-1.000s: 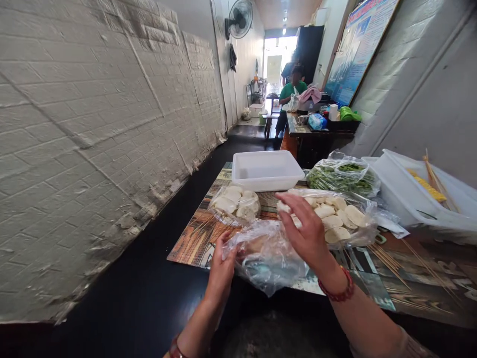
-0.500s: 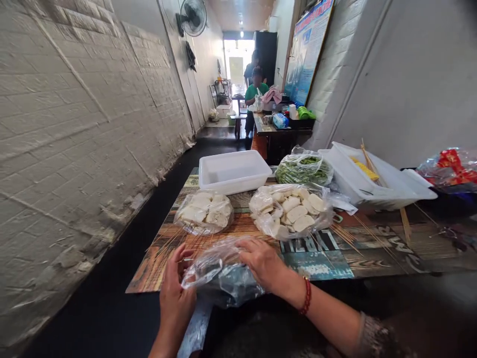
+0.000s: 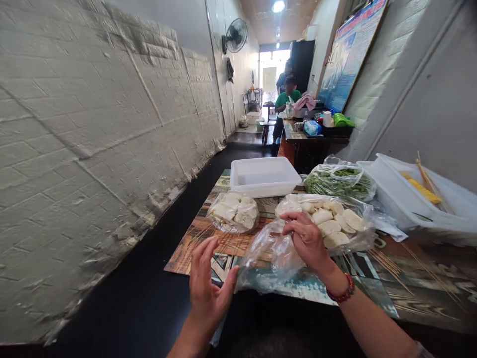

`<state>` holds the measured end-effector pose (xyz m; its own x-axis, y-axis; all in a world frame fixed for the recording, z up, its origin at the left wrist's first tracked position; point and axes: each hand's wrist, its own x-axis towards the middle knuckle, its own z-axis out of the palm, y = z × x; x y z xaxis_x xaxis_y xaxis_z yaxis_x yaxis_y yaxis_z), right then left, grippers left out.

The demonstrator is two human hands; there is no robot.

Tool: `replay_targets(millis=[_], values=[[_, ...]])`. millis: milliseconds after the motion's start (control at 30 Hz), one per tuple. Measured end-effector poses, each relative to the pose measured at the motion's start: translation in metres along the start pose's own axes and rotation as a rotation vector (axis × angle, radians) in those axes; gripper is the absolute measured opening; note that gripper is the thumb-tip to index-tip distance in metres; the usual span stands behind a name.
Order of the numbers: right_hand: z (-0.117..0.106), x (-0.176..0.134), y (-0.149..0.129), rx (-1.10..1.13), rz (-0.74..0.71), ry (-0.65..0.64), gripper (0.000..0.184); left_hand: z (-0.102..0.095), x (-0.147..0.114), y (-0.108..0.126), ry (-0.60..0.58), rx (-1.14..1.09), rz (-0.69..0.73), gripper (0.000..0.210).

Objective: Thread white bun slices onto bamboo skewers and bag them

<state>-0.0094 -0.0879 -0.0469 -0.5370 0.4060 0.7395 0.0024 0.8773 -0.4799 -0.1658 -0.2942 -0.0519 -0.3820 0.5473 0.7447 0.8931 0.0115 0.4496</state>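
Observation:
A clear, crumpled plastic bag (image 3: 266,258) spreads over the near edge of the table, with nothing visible inside it. The curled fingers of my right hand (image 3: 306,243) grip its upper right side; a red bead bracelet circles that wrist. My left hand (image 3: 208,281) is open left of the bag, thumb and fingers apart, holding nothing. Beyond it sits a bag of white round slices (image 3: 234,211). A larger bag of pale oval slices (image 3: 337,223) lies behind my right hand, which partly covers it.
Behind the bags are a white plastic tub (image 3: 266,188) and bagged green vegetables (image 3: 340,181). White trays (image 3: 395,186) stand at right, holding something yellow and sticks. Thin wooden skewers (image 3: 389,266) lie on the table. A person in green (image 3: 285,102) stands farther back.
The view has swung left, so the scene sits farther right. My left hand has come away from the clear bag and opened. My right hand has lifted with its side of the bag.

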Motion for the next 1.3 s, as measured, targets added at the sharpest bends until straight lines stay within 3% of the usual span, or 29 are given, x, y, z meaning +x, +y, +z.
replay_targets(millis=[67,167,233,367,500,633,767,867,967,1133,1200,1300], values=[[-0.001,-0.005,-0.003,0.041,0.050,0.004,0.037,0.002,0.009,0.014,-0.031,-0.082,0.134,0.051],[0.000,-0.003,-0.009,0.148,0.141,0.028,0.035,0.020,0.017,0.027,-0.322,-0.127,0.238,0.037],[0.001,0.001,-0.011,0.232,0.196,0.070,0.032,0.037,0.017,0.029,-0.421,-0.099,0.274,0.023],[0.005,0.011,-0.012,0.395,0.288,0.144,0.025,0.057,0.007,0.029,-0.411,-0.064,0.433,0.017],[0.013,0.027,-0.021,0.548,0.325,0.119,0.016,0.058,0.009,0.033,-0.464,0.000,0.583,0.010],[0.012,0.039,-0.019,0.714,0.341,0.129,0.015,0.054,0.030,0.020,-0.609,0.192,0.374,0.015],[0.007,0.032,0.010,0.368,0.246,0.101,0.020,0.054,0.053,-0.005,-0.638,0.380,0.136,0.037],[0.003,0.022,0.029,0.256,0.244,0.046,0.028,0.059,0.062,-0.009,-0.656,0.432,0.113,0.033],[-0.003,0.015,0.035,0.198,0.249,0.012,0.034,0.067,0.063,0.003,-0.676,0.437,0.147,0.023],[-0.005,0.007,0.030,0.169,0.293,0.014,0.034,0.097,0.059,0.019,-0.761,0.219,0.274,0.023],[0.004,0.002,0.026,0.190,0.329,0.032,0.035,0.111,0.059,0.016,-0.773,0.158,0.231,0.034],[0.023,-0.005,0.020,0.280,0.375,0.044,0.032,0.120,0.058,0.007,-0.741,0.221,0.042,0.055]])
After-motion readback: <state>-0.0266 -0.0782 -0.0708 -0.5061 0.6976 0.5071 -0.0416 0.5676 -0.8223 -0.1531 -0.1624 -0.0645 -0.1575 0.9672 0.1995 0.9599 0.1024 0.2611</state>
